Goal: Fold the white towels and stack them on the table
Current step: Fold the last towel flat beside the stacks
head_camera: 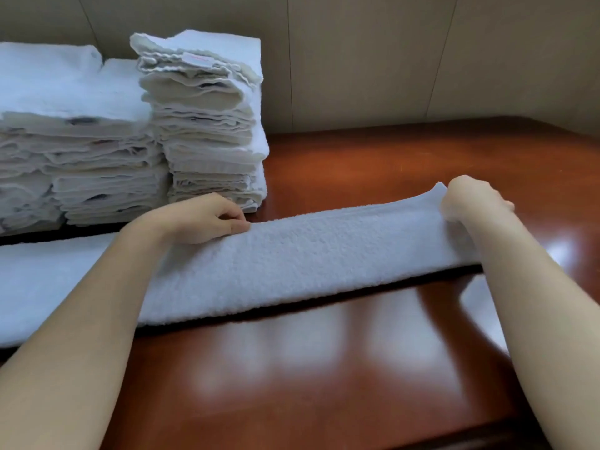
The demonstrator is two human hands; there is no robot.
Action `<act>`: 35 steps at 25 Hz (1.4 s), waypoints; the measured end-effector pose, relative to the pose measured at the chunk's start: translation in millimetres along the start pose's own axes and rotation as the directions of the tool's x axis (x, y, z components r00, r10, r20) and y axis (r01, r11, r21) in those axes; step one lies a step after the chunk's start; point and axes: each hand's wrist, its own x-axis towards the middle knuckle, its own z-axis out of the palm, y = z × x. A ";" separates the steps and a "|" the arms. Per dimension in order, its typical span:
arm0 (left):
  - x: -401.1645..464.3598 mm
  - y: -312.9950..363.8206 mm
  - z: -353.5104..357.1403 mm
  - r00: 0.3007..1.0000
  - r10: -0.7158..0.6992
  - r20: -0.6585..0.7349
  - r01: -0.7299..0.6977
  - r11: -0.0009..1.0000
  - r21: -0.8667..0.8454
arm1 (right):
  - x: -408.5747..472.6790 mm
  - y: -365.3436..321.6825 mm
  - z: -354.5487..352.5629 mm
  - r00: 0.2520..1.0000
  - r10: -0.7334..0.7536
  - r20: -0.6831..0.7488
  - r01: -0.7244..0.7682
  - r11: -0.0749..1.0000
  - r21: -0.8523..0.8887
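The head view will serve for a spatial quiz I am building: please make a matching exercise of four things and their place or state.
1. long white terry towel
2. tall stack of folded white towels
3. left hand
4. right hand

a. stands at the table's far left
b. pinches the towel's end
c. lies across the red-brown wooden table
d. rests mid-towel, on its far edge

Pairs: 1-c, 2-a, 3-d, 4-b

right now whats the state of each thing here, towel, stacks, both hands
towel: folded into a long strip, lying across the table, right end lifted
tall stack: folded towels, piled on the table
low stack: folded towels, piled left of the tall stack
left hand: pinches the towel's far edge
right hand: grips the towel's right end
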 end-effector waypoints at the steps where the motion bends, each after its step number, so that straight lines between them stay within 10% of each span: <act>1: -1.9 3.3 -3.0 1.000 0.006 0.029 -0.006 1.000 -0.004 | -1.1 0.9 -4.5 1.000 0.021 0.017 -0.021 1.000 -0.003; 14: 9.9 -4.1 21.2 0.987 -0.091 -0.133 0.112 0.982 0.154 | 9.1 11.3 35.4 0.985 0.017 -0.170 0.001 0.995 0.103; 18: -11.2 4.8 37.1 0.834 -0.033 -0.551 0.185 0.957 0.221 | 0.6 7.1 33.3 0.907 -0.052 -0.419 0.133 0.977 0.167; 21: -18.0 2.6 25.2 0.783 -0.087 -0.616 0.152 0.987 0.055 | -22.4 -21.4 25.8 0.869 -0.304 -0.390 0.392 0.905 0.168; 26: -66.9 -54.5 0.3 0.850 -0.318 -0.419 0.308 0.947 -0.094 | -102.6 -91.5 39.2 0.600 -0.797 -0.061 0.796 0.588 0.142; 35: -163.2 -143.8 -11.5 0.827 -0.404 -0.391 0.409 0.909 -0.073 | -189.6 -182.4 70.1 0.368 -0.929 -0.025 0.912 0.356 0.202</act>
